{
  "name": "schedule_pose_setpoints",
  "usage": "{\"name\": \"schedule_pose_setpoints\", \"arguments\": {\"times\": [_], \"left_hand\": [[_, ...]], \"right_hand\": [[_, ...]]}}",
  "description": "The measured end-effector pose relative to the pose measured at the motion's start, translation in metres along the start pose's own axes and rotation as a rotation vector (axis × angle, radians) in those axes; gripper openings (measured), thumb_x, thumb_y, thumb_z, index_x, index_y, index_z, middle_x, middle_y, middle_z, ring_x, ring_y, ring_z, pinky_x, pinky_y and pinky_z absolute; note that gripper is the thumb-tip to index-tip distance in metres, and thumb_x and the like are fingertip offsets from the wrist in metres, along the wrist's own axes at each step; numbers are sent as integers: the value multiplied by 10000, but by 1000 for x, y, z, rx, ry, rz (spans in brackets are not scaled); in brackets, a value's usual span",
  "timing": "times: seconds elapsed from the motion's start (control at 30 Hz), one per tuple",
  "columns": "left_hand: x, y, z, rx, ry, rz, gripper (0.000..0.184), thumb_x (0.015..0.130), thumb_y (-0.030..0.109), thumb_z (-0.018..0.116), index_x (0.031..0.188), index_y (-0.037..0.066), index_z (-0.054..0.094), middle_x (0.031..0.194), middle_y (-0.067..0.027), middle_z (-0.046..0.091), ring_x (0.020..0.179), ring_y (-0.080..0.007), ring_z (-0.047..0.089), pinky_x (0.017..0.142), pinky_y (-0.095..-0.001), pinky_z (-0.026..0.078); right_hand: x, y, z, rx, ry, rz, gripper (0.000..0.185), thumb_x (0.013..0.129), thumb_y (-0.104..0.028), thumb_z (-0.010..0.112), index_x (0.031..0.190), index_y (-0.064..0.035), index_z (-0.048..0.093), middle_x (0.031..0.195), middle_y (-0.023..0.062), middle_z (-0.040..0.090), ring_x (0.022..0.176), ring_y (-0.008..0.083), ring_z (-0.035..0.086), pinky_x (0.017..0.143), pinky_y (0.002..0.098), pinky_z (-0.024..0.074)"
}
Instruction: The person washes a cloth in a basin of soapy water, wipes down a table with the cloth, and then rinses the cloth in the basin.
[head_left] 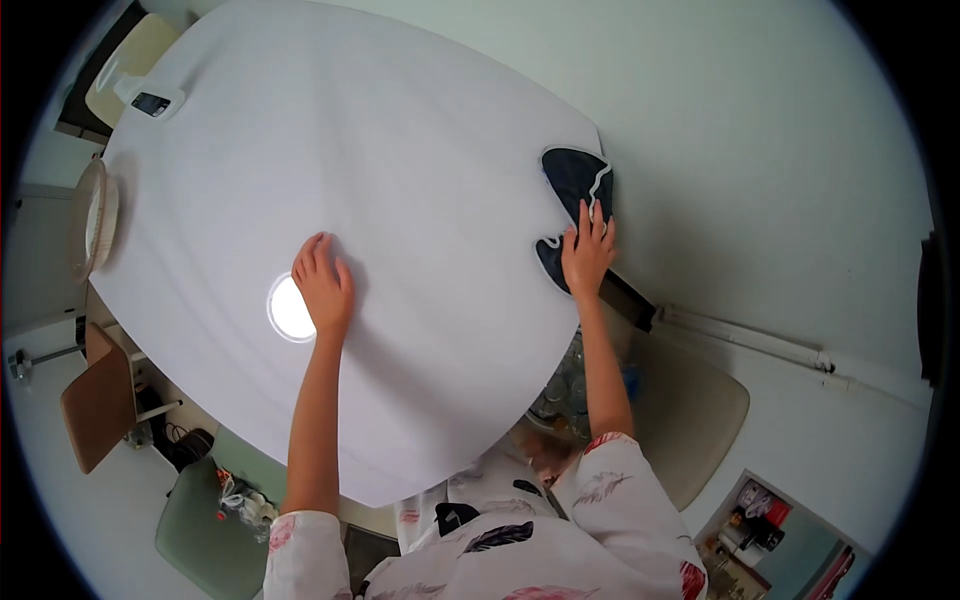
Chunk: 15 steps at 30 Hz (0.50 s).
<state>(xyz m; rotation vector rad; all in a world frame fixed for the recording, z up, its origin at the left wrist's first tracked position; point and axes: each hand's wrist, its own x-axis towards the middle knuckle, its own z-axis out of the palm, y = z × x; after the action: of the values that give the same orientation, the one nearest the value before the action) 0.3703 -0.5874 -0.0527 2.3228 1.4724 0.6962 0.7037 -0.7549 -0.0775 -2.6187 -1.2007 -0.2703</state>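
A dark piece of cloth with pale piping, which looks like an eye mask (pixel 573 172), lies at the table's right edge. Two rounded lobes show, with a notch between them facing left. A wavy pale strip crosses its upper lobe. My right hand (pixel 588 255) rests on it, fingers stretched toward the upper lobe and covering its middle. On the white tabletop (pixel 430 200), my left hand (pixel 325 288) lies palm down with its thumb apart and holds nothing. A bright round white spot (pixel 290 312) shows beside and partly under that hand.
A white device with a dark screen (pixel 152 103) sits at the table's far left corner. Below it, a round pale dish (pixel 108 220) stands at the left edge. Chairs surround the table, including a beige chair (pixel 695 415) on the right. A wall runs along the right.
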Motion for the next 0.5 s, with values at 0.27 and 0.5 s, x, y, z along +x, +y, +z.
{"name": "schedule_pose_setpoints", "arguments": {"times": [0.27, 0.5], "left_hand": [[0, -5, 3, -88, 31, 74, 331, 826, 120, 454, 1145, 39, 485, 1237, -101, 437, 1176, -284, 352, 1006, -396, 236], [-100, 6, -53, -345, 106, 151, 359, 760, -32, 446, 1099, 58, 523, 1176, -110, 467, 1168, -289, 363, 979, -402, 247]], "right_hand": [[-96, -36, -23, -54, 7, 210, 500, 850, -303, 456, 1326, -172, 378, 1406, 39, 302, 1206, 383, 321, 846, 538, 365], [-196, -96, -49, -102, -10, 333, 563, 849, -328, 441, 1349, -98, 322, 1429, 129, 233, 1194, 451, 292, 821, 587, 334]]}}
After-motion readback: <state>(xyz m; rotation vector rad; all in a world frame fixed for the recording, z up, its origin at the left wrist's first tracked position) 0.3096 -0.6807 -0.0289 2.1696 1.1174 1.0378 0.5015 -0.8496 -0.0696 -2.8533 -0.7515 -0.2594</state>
